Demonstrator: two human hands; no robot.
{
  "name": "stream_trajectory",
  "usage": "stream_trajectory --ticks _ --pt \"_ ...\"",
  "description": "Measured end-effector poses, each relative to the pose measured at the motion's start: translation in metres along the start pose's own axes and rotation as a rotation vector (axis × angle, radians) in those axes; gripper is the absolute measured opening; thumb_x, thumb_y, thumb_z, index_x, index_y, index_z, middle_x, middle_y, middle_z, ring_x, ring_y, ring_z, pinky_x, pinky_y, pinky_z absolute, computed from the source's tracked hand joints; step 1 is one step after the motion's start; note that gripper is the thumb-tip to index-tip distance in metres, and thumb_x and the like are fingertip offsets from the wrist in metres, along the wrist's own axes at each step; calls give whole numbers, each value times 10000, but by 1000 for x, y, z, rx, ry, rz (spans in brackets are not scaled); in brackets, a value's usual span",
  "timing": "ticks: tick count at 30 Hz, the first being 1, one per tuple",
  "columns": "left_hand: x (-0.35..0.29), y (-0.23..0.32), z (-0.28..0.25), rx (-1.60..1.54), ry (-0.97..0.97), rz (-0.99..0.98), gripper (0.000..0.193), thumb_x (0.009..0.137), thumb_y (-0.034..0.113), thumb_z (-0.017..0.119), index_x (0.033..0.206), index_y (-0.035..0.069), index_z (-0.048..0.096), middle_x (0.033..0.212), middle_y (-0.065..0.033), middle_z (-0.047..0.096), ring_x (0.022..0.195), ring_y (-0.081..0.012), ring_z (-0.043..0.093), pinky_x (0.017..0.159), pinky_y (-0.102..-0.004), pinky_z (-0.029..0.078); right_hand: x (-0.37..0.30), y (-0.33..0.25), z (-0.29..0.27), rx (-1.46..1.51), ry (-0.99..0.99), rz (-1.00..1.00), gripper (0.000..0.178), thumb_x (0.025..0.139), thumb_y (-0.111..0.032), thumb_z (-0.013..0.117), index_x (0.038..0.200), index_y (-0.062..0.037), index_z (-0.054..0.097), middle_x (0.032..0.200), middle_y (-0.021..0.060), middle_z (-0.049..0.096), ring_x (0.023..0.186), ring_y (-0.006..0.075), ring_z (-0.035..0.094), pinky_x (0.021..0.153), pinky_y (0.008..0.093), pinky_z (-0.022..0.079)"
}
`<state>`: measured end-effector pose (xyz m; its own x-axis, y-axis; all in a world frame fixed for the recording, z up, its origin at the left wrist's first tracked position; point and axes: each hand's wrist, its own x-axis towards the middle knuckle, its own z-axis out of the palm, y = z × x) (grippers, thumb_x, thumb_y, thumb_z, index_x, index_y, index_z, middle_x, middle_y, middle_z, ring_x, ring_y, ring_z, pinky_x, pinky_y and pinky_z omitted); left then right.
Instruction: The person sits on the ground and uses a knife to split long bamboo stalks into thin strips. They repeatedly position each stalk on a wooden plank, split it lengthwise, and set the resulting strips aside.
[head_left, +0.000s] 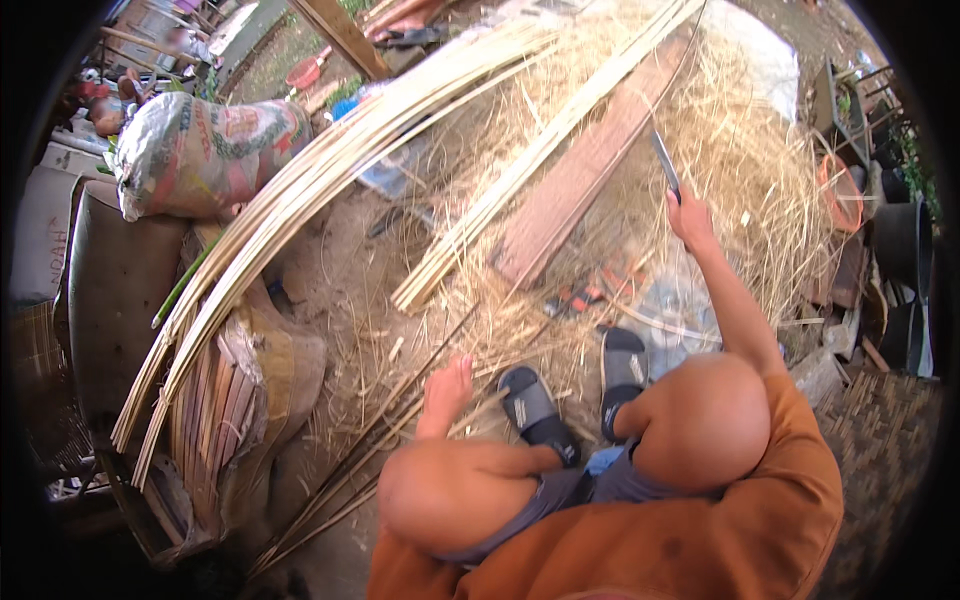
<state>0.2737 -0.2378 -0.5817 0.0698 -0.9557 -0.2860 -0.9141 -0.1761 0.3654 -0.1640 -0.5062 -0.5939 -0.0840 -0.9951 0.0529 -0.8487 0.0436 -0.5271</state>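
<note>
Landmark: one reddish plank (585, 170), lying slantwise on straw.

Counts: one knife (665, 165); two hands; two dark sandals (540, 412), worn, below the plank; one printed sack (205, 150), well left of the plank; two long bundles of bamboo strips (300, 200), one left of the plank, one along its left edge; a few thin dark strips (400, 420) on the ground below the plank, the number too fine to count.

Edges and room: straw (760, 170) heaps right of the plank; bare earth lies open between the plank and the left bundle. Pots and crates crowd the far right rim.

Right hand (690, 218): arm stretched forward, just right of the plank, fist closed on the knife handle, blade pointing up and away.

Left hand (447, 385): below the plank, lowered past the knee onto the thin strips, apparently touching them; whether it grips them is unclear.
</note>
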Motion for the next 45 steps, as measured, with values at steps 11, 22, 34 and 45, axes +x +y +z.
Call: stream_trajectory --ticks 11,22,34,45 --pt "-104 -111 -24 -555 -273 -560 565 964 458 411 725 -26 577 601 -62 524 602 -167 494 582 -332 398 -73 -61 13 -121 -428 -171 413 889 -374 574 1246 -170 529 1051 164 637 979 293 623 826 469 490" --pt "-77 -27 -52 -526 -191 -517 446 955 373 493 684 28 574 597 -21 495 564 -98 428 529 -292 352 -79 -53 40 45 -416 -170 430 893 -398 547 1235 -138 552 999 193 654 938 327 642 839 475 484" --pt "-82 -86 -31 -395 -44 -256 321 931 276 507 766 5 561 665 -179 558 588 -289 531 572 -396 398 -17 -15 -11 36 -116 -42 325 937 -335 501 1156 -113 593 790 207 631 731 353 636 638 444 499" --pt "-18 -24 -8 85 47 24 321 979 354 366 883 65 468 619 -266 588 604 -489 577 555 -575 458 -20 -23 2 -79 -123 -123 257 932 -299 497 1077 -93 545 728 165 629 724 337 645 666 469 503"
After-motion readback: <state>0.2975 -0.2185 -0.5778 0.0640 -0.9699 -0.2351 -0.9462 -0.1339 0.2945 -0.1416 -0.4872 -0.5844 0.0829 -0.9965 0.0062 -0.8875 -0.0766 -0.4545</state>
